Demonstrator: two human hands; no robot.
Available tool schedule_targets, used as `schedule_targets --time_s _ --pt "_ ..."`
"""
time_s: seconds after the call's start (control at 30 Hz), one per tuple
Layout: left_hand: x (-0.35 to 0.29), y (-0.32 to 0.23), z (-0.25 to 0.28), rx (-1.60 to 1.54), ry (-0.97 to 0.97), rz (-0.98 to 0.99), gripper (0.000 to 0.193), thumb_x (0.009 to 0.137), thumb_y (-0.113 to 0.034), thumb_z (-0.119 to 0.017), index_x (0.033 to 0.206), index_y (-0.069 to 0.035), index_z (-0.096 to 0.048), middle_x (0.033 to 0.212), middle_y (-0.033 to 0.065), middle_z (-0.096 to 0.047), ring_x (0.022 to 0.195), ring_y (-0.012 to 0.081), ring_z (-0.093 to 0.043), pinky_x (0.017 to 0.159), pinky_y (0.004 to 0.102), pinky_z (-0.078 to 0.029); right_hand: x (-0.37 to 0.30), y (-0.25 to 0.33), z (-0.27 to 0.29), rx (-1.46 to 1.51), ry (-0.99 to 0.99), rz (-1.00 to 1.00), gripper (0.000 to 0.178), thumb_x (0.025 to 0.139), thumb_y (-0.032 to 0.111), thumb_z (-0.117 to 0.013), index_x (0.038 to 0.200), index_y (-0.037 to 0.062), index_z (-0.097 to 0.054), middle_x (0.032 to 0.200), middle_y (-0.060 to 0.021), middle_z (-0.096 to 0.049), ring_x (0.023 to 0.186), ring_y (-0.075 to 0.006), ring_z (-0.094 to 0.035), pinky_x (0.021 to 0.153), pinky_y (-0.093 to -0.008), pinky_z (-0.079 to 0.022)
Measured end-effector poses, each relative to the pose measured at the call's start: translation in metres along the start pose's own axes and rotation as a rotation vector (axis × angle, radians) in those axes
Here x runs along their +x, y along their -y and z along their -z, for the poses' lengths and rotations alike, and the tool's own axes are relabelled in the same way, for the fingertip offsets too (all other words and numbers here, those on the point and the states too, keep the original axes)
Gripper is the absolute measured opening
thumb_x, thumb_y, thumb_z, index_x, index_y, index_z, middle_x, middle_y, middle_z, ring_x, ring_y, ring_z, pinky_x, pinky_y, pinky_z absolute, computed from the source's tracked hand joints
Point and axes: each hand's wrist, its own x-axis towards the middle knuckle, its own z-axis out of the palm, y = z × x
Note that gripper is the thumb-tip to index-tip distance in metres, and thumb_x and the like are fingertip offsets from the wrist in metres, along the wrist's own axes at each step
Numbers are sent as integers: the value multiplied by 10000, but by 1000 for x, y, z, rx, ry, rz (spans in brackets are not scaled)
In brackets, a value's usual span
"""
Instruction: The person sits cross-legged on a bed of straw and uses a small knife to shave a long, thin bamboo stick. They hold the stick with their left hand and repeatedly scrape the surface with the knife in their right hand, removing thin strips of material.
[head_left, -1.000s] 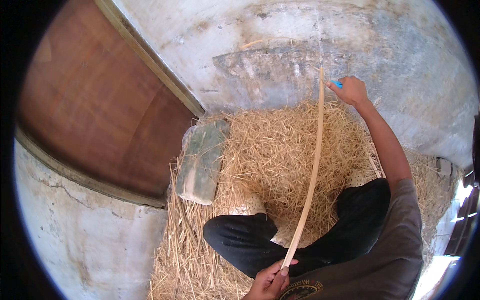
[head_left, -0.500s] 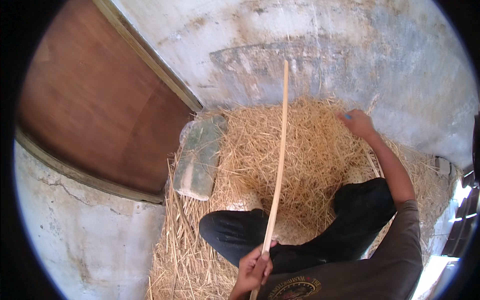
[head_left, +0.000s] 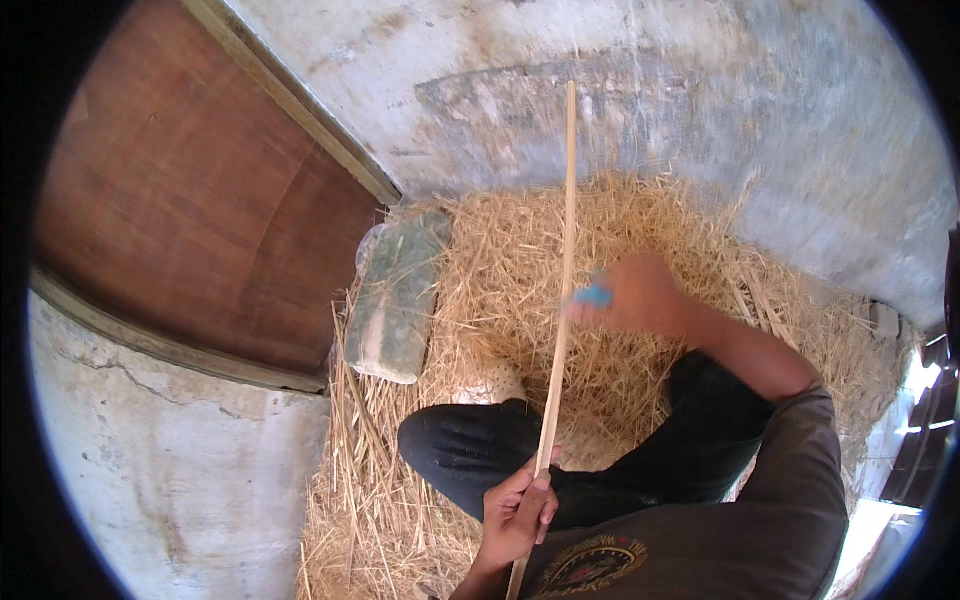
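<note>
A long, pale bamboo strip rises from my lap toward the wall, its far end thin and its near end passing below the hand. My left hand is wrapped round its lower part, thumb on top. My right hand, smeared by motion, is closed on a small blue object, whose kind is too blurred to make out. This object is right beside the strip's middle; whether they touch, I cannot tell.
A heap of straw-coloured shavings covers the floor around my crossed legs. A worn greenish block lies at the left, near a brown wooden door panel. The stained wall stands close ahead.
My right hand has swung from the far right, near the wall, back toward me and left to the strip. My left hand and the strip have shifted slightly forward.
</note>
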Motion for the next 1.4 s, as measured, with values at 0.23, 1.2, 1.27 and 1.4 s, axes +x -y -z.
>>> schedule_targets --time_s 0.23,1.2,1.27,1.4 --pt "-3 2 -3 63 -36 -10 389 996 -135 -435 1361 -1 -441 572 -12 -465 430 31 -372 399 190 -293 -9 14 -24 29 96 28 693 789 739 -494 597 85 -621 426 -58 -487 400 -255 -522 419 -373 -406" --pt "-2 -3 -10 647 -184 -266 319 918 -33 -532 1216 76 -559 625 6 -487 605 26 -422 531 209 -372 5 -9 1 51 28 -51 707 777 755 -486 556 92 -588 421 -82 -457 378 -257 -496 395 -385 -387" --pt "-4 -3 -12 669 -213 -310 342 918 -36 -530 1243 70 -542 613 -2 -472 604 26 -421 534 206 -373 -14 19 -10 120 62 128 713 791 752 -470 545 90 -571 412 -77 -434 371 -256 -474 392 -393 -373" --pt "-9 1 -12 675 -182 -316 360 905 -28 -541 1252 63 -533 651 71 -505 566 53 -463 532 225 -399 4 -20 -9 46 20 -66 788 788 793 -398 620 65 -647 507 -149 -540 467 -287 -555 459 -416 -423"
